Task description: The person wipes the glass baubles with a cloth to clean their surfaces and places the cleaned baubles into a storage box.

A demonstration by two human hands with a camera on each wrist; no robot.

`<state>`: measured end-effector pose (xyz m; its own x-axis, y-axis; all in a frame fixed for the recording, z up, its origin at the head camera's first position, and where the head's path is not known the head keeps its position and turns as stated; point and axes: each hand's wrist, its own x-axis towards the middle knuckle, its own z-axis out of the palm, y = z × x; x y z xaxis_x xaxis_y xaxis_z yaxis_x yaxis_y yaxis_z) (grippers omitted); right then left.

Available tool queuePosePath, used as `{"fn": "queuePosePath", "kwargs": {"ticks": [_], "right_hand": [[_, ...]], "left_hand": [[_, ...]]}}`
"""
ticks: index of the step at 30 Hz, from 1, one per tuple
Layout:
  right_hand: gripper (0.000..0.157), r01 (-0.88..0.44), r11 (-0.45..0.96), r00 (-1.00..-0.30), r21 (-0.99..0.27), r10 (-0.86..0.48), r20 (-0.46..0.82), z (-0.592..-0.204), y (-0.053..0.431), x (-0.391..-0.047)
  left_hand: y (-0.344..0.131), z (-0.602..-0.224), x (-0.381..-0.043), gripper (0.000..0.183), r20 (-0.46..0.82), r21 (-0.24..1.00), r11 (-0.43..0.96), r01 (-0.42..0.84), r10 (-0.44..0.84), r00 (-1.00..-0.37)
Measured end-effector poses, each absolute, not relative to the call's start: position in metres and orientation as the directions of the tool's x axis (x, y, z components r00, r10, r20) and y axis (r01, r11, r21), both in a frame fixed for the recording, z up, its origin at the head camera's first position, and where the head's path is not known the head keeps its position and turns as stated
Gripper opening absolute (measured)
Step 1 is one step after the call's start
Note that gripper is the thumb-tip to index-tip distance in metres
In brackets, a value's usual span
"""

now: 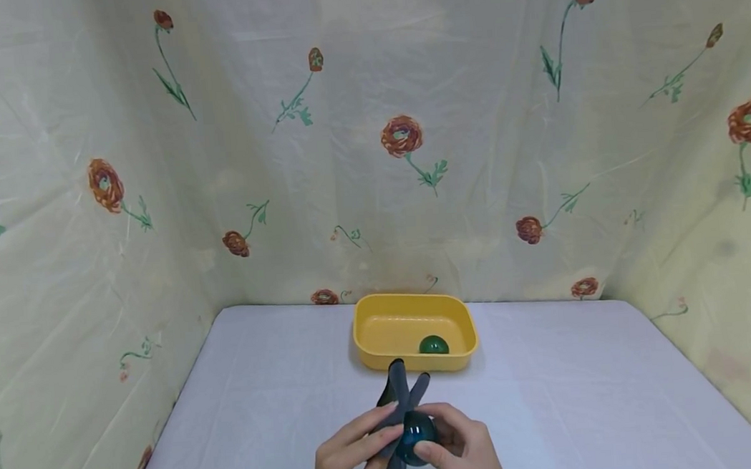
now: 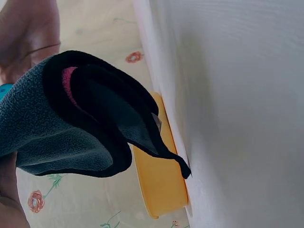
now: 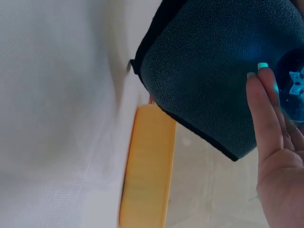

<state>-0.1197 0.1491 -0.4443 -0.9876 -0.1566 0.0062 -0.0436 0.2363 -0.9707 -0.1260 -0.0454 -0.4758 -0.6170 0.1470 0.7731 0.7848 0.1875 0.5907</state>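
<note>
A dark grey cloth (image 1: 398, 391) with black edging hangs folded from my left hand (image 1: 353, 451), whose fingers and thumb pinch it. Against the cloth's right side is a shiny blue glass ball (image 1: 418, 433). My right hand (image 1: 459, 441) holds that ball between thumb and fingers. In the right wrist view the ball (image 3: 295, 85) shows a pale pattern, with the fingers (image 3: 266, 109) beside it and the cloth (image 3: 209, 71) behind. From the left wrist the cloth (image 2: 85, 123) covers most of the left fingers, and a bit of pink shows in its fold.
Beyond the hands a yellow rectangular tub (image 1: 383, 363) stands near the table's back edge. A green glass ball (image 1: 434, 345) lies inside it, toward the front right. The white-covered table (image 1: 572, 387) is enclosed by flowered curtains (image 1: 477, 207) at the back and both sides.
</note>
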Motion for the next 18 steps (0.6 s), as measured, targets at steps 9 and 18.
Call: {"fn": "queuePosePath", "kwargs": {"ticks": [9, 18], "right_hand": [[0.043, -0.055, 0.271, -0.994, -0.961, -0.109, 0.026, -0.4425, 0.1437, -0.1181], [0.050, -0.117, 0.304, -0.990, -0.946, -0.109, 0.087, -0.4426, 0.1410, -0.1148]], "left_hand": [[-0.0444, -0.4774, -0.1281, 0.039, 0.784, 0.579, 0.190, 0.793, 0.140, -0.605], [-0.0458, -0.4736, -0.1250, 0.028, 0.651, 0.724, 0.176, 0.667, 0.149, -0.745]]}}
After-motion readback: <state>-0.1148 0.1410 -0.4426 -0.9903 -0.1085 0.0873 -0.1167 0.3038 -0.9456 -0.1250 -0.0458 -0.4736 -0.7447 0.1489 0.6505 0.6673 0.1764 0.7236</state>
